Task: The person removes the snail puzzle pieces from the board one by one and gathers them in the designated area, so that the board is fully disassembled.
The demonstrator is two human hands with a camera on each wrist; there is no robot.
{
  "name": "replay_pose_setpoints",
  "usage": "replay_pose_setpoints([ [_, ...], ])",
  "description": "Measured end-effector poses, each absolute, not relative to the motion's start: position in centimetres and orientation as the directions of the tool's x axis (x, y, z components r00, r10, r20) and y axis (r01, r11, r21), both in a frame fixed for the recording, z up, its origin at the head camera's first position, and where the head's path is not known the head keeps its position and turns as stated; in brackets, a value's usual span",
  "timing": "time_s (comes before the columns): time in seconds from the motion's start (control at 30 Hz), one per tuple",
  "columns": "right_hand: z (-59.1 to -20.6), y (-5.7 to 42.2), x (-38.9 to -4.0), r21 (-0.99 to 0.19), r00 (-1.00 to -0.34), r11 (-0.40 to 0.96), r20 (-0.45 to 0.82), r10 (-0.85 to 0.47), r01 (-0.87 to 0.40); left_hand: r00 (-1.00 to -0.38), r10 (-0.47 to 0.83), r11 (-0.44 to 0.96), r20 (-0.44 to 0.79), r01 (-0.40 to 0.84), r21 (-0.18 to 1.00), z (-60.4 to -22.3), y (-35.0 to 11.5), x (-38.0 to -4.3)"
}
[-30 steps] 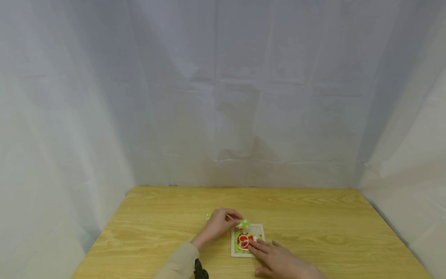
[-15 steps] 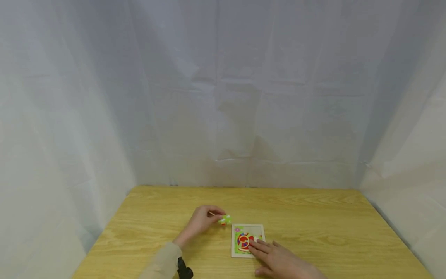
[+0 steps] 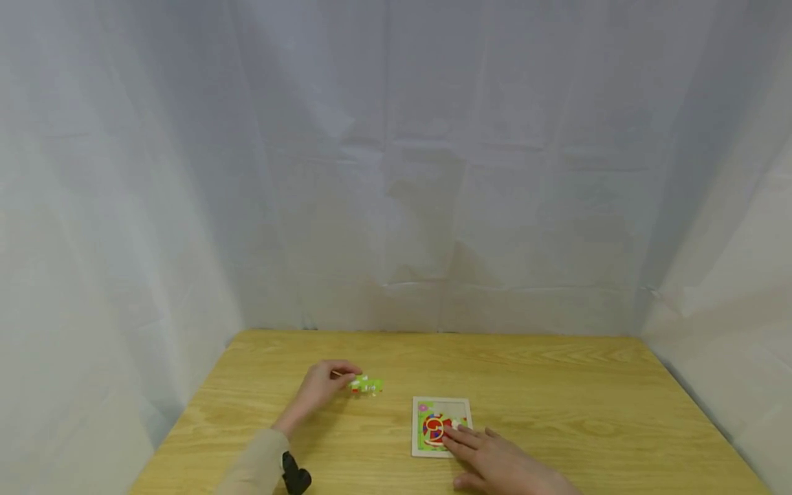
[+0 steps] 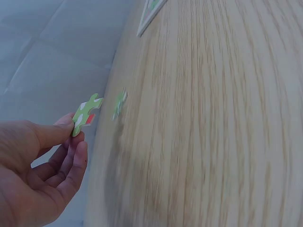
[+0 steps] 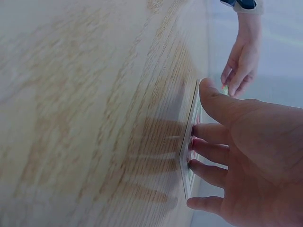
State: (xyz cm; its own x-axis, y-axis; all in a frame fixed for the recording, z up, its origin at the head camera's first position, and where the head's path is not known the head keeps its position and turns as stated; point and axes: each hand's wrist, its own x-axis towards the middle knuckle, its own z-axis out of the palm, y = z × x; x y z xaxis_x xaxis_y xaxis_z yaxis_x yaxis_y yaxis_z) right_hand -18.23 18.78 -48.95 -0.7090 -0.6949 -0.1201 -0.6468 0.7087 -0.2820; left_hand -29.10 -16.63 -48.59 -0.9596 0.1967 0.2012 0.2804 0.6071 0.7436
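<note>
Green with white patches and a touch of red, a puzzle piece (image 4: 84, 114) is pinched at one edge between the thumb and fingers of the left hand (image 3: 322, 385); this hold, it may be judged, leaves the knobbed outline exposed. A second green piece (image 4: 120, 104), blurred in the left wrist view, lies on the table (image 3: 557, 385) just beside the held piece, apart from it. To the right, a pale puzzle frame (image 3: 415, 427) lies flat, partly filled with a red and green picture (image 3: 431, 427); its upper right part shows only the backing. The right hand (image 3: 495, 460) grasps nothing: its fingers are extended, their tips resting on the frame and picture, presumably to steady both. Note the margins: a wide band of wood separates the left hand from the frame, giving room for sideways travel, and more wood stretches to the right. The table's far edge runs along pale sheeting (image 3: 433, 206), well beyond both hands. The near edge falls outside the head view.
</note>
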Motion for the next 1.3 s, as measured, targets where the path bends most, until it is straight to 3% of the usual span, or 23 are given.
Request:
replay_pose_setpoints([
  [0.17, -48.7, 18.8, -18.2, -0.285, -0.711, 0.710, -0.122, -0.693, -0.644, -0.966, 0.161, 0.658, 0.203, 0.258, 0.707, -49.0, -18.0, -29.3],
  [0.57, -49.0, 18.9, -18.2, -0.296, -0.699, 0.697, -0.116, -0.705, -0.654, -0.983, 0.106, 0.632, 0.148, 0.181, 0.754, -50.1, -18.6, -29.7],
  [1.3, -49.1, 19.1, -18.3, -0.340, -0.712, 0.685, -0.063, -0.700, -0.644, -0.953, 0.099, 0.714, 0.286, 0.268, 0.647, -50.1, -17.8, -30.4],
])
